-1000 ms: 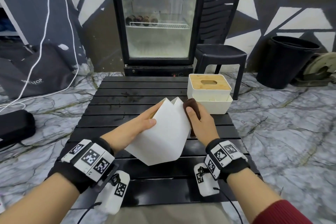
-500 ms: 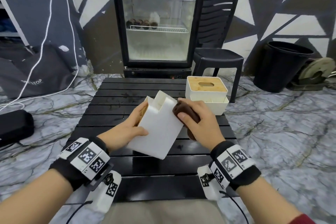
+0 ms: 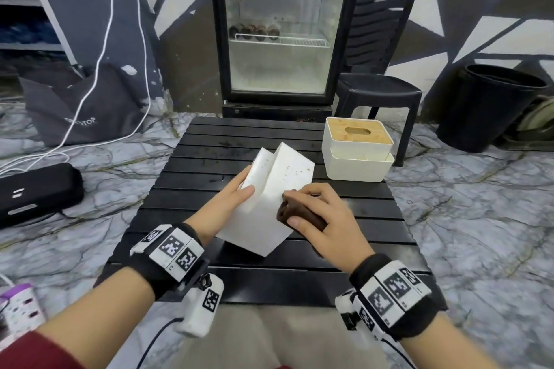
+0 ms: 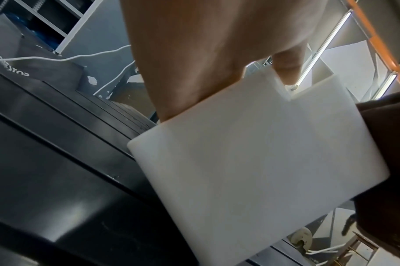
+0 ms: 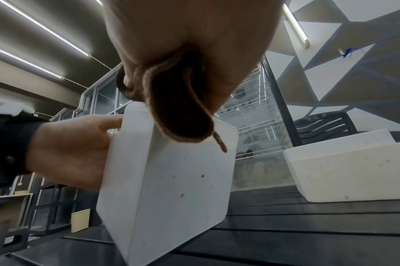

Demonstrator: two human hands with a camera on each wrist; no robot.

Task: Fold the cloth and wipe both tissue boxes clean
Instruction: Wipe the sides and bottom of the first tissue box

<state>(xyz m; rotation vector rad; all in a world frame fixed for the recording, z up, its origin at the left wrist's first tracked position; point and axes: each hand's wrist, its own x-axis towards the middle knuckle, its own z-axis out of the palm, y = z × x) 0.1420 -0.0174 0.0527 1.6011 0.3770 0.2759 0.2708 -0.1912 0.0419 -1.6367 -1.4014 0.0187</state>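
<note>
My left hand (image 3: 230, 204) grips a white tissue box (image 3: 269, 204) by its rim and holds it tilted above the black slatted table (image 3: 269, 278); the box (image 4: 258, 154) fills the left wrist view. Small brownish specks dot its side (image 5: 183, 189). My right hand (image 3: 317, 219) grips a folded dark brown cloth (image 3: 299, 214) and presses it against the box's right side. In the right wrist view the cloth (image 5: 181, 115) hangs from my fingers onto the box's upper edge. A second white tissue box with a wooden lid (image 3: 358, 156) stands at the table's far right.
A glass-door fridge (image 3: 281, 33) stands behind the table, with a black plastic chair (image 3: 377, 90) to its right and a black bin (image 3: 485, 105) further right. A black case (image 3: 36, 192) and white cables (image 3: 99, 54) lie on the marble floor at left.
The left hand has turned the box, so its speckled side now faces up. The right hand with the cloth has slid down that side toward me.
</note>
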